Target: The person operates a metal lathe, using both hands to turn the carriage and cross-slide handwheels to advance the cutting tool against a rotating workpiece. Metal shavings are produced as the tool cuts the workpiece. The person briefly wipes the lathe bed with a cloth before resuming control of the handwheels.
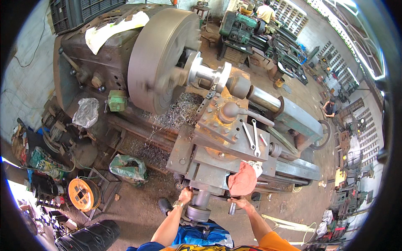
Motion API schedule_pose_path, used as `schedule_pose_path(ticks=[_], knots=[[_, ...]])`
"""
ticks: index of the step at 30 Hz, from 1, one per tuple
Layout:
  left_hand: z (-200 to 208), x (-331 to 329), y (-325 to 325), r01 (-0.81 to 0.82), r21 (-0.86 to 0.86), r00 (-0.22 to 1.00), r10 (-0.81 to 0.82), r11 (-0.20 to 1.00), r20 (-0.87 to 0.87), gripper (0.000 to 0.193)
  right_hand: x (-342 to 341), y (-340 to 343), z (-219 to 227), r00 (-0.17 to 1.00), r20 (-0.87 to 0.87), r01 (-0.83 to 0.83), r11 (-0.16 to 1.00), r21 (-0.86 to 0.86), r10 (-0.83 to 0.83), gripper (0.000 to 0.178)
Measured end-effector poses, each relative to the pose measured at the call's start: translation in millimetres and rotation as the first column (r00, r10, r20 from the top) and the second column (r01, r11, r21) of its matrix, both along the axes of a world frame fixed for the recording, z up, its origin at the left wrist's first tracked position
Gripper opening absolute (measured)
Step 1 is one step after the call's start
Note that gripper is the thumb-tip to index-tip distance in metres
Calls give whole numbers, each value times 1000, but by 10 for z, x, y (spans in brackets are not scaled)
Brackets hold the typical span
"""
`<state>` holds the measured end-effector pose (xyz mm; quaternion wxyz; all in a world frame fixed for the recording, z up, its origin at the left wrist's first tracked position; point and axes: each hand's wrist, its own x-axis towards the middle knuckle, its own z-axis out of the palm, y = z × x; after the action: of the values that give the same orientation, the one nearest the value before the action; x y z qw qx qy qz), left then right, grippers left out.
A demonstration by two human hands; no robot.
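Grey metal cylindrical handle [232,209]: below carriage front, just under salmon-red cloth [242,179]; long axis near upright in view, free end toward lower edge. Right hand [240,203] at its upper end, fingers bent; grip tightness cannot tell. Left hand [185,195] at carriage's front edge, left of round grey metal dial [198,212]; fingers curled, what they close on hidden. Translucent green plastic bag [127,168] on floor, contents hard to make out. Large grey round chuck [144,62], face blurred. Black plastic crate [69,16] cut off at top.
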<state>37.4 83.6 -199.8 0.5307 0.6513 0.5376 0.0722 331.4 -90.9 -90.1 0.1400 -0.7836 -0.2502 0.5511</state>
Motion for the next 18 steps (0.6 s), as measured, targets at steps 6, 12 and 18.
schedule_pose_path(ticks=[6,12,18], knots=[[-147,-49,-22,72,43,997,-73,997,34,44,-93,-2,106,996,22,87,993,84,-89,81],[-315,-67,-38,72,52,992,-77,996,100,43,-166,30,302,994,59,87,994,70,-91,85],[-253,-146,-45,130,457,948,-245,880,201,26,-167,97,561,999,27,37,999,-13,-37,95]])
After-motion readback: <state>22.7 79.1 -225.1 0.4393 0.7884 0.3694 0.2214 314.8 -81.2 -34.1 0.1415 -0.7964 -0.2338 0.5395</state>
